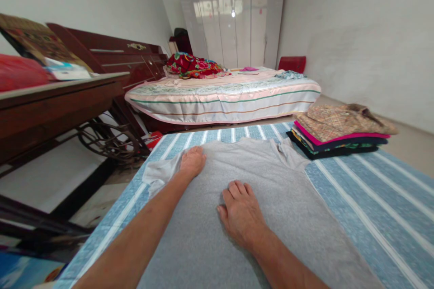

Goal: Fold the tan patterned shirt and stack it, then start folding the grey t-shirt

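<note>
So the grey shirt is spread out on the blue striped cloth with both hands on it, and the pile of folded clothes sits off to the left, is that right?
Not quite: the head view shows the pile of folded clothes to the right. The grey shirt is spread out on the blue striped cloth.

Before you, the blue-and-white striped surface [373, 189] carries a grey shirt [271, 176], spread out, and a folded clothing stack [339, 131] beside it.

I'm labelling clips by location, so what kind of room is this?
Most likely a bedroom: there's a bed with a patterned red quilt on it, and a tall wardrobe behind.
</note>
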The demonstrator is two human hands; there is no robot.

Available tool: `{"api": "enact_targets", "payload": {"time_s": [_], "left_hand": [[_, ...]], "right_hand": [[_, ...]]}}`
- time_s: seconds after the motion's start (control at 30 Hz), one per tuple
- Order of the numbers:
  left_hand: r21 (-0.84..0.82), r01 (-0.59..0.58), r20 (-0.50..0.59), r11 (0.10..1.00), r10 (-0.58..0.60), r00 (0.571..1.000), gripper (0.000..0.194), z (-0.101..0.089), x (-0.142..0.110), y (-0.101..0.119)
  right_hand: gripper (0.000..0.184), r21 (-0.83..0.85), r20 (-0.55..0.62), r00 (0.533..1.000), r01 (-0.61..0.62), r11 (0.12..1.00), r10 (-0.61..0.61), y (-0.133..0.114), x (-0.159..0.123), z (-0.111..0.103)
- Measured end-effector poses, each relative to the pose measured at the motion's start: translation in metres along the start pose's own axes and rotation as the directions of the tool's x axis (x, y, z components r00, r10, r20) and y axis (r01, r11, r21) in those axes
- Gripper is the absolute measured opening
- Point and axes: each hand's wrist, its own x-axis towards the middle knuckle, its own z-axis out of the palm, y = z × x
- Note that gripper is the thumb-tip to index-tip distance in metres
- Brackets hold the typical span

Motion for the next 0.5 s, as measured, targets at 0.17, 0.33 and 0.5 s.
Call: {"api": "enact_targets", "payload": {"time_s": [0.17, 0.33, 0.5], "left_hand": [[-0.033, -0.063, 0.04, 0.997, 0.064, 0.997, 0.051, 0.004, -0.011, 0.012], [-0.057, -0.034, 0.116, 0.998, 0.04, 0.992, 0.065, 0.011, -0.015, 0.018], [-0.052, -0.046, 0.027, 0.998, 0.047, 0.999, 0.053, 0.003, -0.021, 0.015]], "right_hand": [[0.032, -0.003, -0.004, 1.0, 0.003, 1.0, -0.003, 0.0, 0.001, -0.001], [0.033, 0.004, 0.002, 1.0, 0.0, 1.0, 0.0, 0.0, 0.001, -0.001], [0.033, 0.006, -0.002, 1.0, 0.0, 1.0, 0.0, 0.0, 0.002, -0.001]]}}
